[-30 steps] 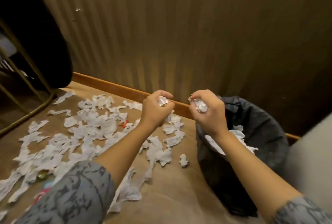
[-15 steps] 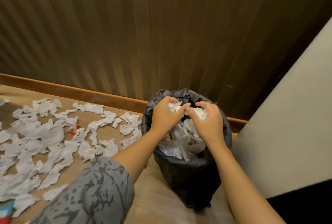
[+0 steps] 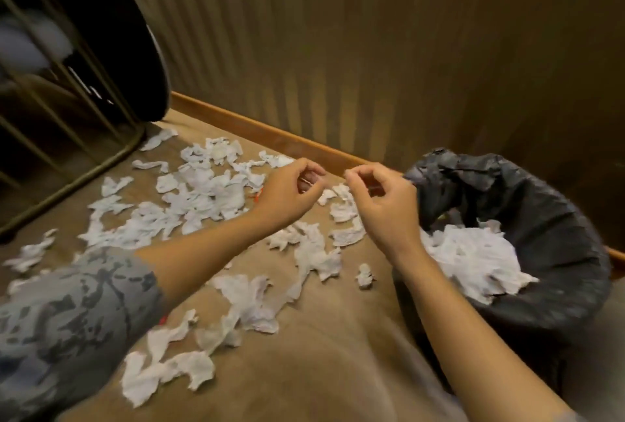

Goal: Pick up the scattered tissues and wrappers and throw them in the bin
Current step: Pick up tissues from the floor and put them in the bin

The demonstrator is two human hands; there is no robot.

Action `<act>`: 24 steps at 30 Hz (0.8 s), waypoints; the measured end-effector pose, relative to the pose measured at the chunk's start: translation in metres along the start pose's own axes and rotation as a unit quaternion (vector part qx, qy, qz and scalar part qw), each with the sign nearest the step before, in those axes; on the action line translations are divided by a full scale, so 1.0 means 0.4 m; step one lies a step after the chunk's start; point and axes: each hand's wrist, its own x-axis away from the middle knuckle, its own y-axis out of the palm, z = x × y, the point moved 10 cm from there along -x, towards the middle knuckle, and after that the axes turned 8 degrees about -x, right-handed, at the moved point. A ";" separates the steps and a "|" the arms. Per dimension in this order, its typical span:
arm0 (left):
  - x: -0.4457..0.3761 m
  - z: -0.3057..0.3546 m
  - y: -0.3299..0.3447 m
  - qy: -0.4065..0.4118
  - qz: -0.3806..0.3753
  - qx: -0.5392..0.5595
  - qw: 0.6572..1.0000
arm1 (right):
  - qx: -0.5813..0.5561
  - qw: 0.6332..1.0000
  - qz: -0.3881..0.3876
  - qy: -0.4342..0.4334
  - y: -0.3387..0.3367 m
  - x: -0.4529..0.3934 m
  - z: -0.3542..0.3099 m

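Overhead, a head-worn camera looks down at a person's two bare forearms reaching over a tan carpet (image 3: 338, 371) beside a ribbed wall. Both the left hand (image 3: 287, 193) and the right hand (image 3: 385, 205) are empty, fingers loosely curled and apart, gripping nothing. They hover above the floor, just left of the bin (image 3: 527, 306), a round container lined with a black bag and already heaped with white paper. Torn tissues (image 3: 203, 198) lie scattered across the carpet, mostly under and to the left of the left hand, with more strips nearer the camera and one small crumpled ball (image 3: 365, 275) just beside the bin. A tiny red wrapper scrap (image 3: 257, 197) peeks out next to the left wrist. Likely trouble: the thin, torn pieces may shred or slip from a loose grab, and the full bin may spill paper over its rim.
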 end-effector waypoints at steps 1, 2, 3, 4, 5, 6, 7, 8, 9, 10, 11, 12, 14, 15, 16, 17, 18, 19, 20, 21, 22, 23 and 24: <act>0.023 -0.050 -0.032 -0.009 -0.011 -0.013 1.000 | 0.000 0.999 -0.035 -0.011 0.064 0.003 -0.009; 0.047 -0.097 -0.063 -0.018 -0.019 -0.025 0.999 | 0.004 0.997 -0.069 -0.018 0.127 0.007 -0.012; 0.069 -0.137 -0.094 -0.026 -0.021 -0.038 0.999 | 0.008 0.994 -0.104 -0.024 0.185 0.013 -0.013; 0.094 -0.184 -0.129 -0.035 -0.018 -0.051 0.998 | 0.009 0.989 -0.143 -0.029 0.249 0.021 -0.012; 0.118 -0.231 -0.164 -0.046 -0.010 -0.062 0.997 | 0.009 0.982 -0.184 -0.032 0.311 0.033 -0.010; 0.144 -0.278 -0.193 -0.059 -0.002 -0.075 0.995 | 0.014 0.973 -0.226 -0.033 0.371 0.045 -0.003; 0.172 -0.330 -0.220 -0.069 0.004 -0.089 0.994 | 0.023 0.962 -0.269 -0.033 0.435 0.060 0.011; 0.201 -0.380 -0.240 -0.076 0.007 -0.101 0.992 | 0.035 0.949 -0.312 -0.032 0.496 0.076 0.027; 0.231 -0.429 -0.251 -0.082 0.006 -0.104 0.991 | 0.050 0.932 -0.358 -0.033 0.555 0.095 0.045; 0.264 -0.480 -0.256 -0.092 0.005 -0.100 0.991 | 0.073 0.910 -0.406 -0.035 0.611 0.116 0.069; 0.299 -0.530 -0.256 -0.106 0.007 -0.091 0.990 | 0.105 0.884 -0.453 -0.037 0.660 0.139 0.098; 0.336 -0.579 -0.251 -0.124 0.011 -0.080 0.989 | 0.146 0.853 -0.499 -0.038 0.702 0.166 0.136; 0.426 -0.685 -0.225 -0.177 0.019 -0.069 0.982 | 0.236 0.778 -0.580 -0.052 0.767 0.231 0.222; 0.479 -0.743 -0.207 -0.214 0.023 -0.086 0.973 | 0.276 0.743 -0.606 -0.060 0.787 0.265 0.268; 0.536 -0.795 -0.195 -0.258 0.031 -0.119 0.958 | 0.309 0.719 -0.619 -0.058 0.801 0.298 0.316; 0.596 -0.843 -0.187 -0.302 0.042 -0.154 0.940 | 0.332 0.708 -0.622 -0.039 0.808 0.330 0.363; 0.653 -0.883 -0.179 -0.344 0.048 -0.178 0.921 | 0.346 0.707 -0.617 -0.005 0.809 0.359 0.409; 0.705 -0.915 -0.164 -0.382 0.042 -0.188 0.904 | 0.354 0.710 -0.607 0.039 0.804 0.389 0.454; 0.756 -0.945 -0.143 -0.421 0.026 -0.188 0.887 | 0.361 0.715 -0.594 0.077 0.795 0.420 0.494; 0.799 -0.966 -0.122 -0.451 0.008 -0.188 0.873 | 0.372 0.722 -0.574 0.104 0.784 0.449 0.525; 0.827 -0.976 -0.099 -0.460 -0.010 -0.191 0.867 | 0.384 0.734 -0.546 0.123 0.771 0.472 0.547; 0.840 -0.974 -0.073 -0.447 -0.027 -0.194 0.873 | 0.396 0.750 -0.510 0.141 0.756 0.493 0.563; 0.842 -0.963 -0.047 -0.421 -0.036 -0.192 0.886 | 0.402 0.769 -0.471 0.159 0.740 0.512 0.573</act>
